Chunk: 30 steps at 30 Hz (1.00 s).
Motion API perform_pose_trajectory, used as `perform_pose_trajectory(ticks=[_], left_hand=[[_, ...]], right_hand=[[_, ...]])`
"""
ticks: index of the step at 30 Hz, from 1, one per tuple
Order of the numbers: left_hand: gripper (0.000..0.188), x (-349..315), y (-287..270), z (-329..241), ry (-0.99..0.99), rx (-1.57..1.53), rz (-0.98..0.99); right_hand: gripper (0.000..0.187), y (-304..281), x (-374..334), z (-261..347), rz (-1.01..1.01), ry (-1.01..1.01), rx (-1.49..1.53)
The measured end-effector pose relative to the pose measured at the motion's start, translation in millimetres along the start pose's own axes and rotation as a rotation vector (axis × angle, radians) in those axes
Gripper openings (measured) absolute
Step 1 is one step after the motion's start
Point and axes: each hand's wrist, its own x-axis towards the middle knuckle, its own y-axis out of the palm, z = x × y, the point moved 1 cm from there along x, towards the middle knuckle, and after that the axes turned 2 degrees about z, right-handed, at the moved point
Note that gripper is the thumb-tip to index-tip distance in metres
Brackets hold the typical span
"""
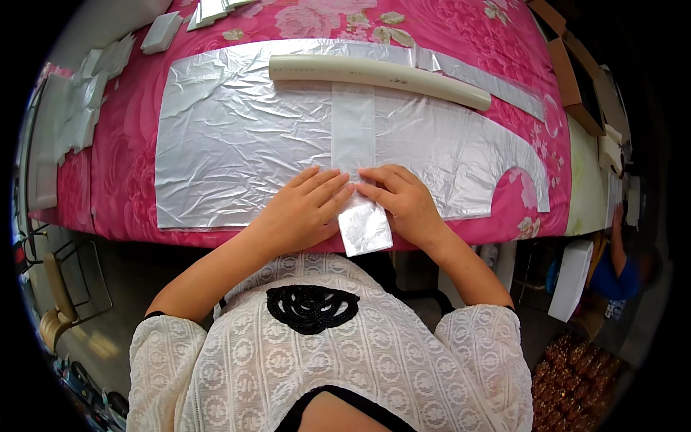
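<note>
A thin, shiny plastic film bag [237,137] lies spread and wrinkled on the table in front of me. Down its middle runs a folded whitish strip of film [353,129], whose near end is a small folded flap [366,229] hanging toward the table edge. My left hand [306,207] rests on the left side of this strip, its fingers stretched out and pressing down. On the other side, my right hand [404,205] lays its slightly bent fingers on the strip, close to the left fingertips. Across the far part of the film rests a long off-white tube [381,75], touching neither hand.
A pink flowered cloth [122,165] covers the table. Folded film packets [162,32] and piled film bags [86,108] sit at the left and far left. An open cardboard box [576,86] stands at the right edge. Another person in blue [615,277] is at the right.
</note>
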Motion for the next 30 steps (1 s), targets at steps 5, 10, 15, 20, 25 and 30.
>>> perform_pose_trajectory(ticks=[5, 10, 15, 20, 25, 30], left_hand=[[0.043, 2, 10, 7, 0.055, 0.042, -0.109], [0.044, 1, 11, 10, -0.006, -0.121, -0.127], [0.038, 8, -5, 9, -0.238, -0.439, -0.113], [0.047, 25, -11, 19, -0.668, -0.904, -0.177], [0.057, 19, -6, 20, -0.331, -0.471, -0.217], [0.076, 30, 16, 4, -0.201, 0.004, 0.029]], right_hand=[[0.030, -2, 2, 4, -0.026, -0.062, -0.055], [0.037, -3, 5, -7, -0.026, -0.043, -0.006], [0.015, -10, 17, -15, 0.035, 0.392, 0.356], [0.020, -24, 57, -31, 0.346, 0.889, 0.656], [0.026, -22, 65, -52, 0.480, 1.003, 0.786], [0.029, -21, 65, -57, 0.521, 1.027, 0.830]])
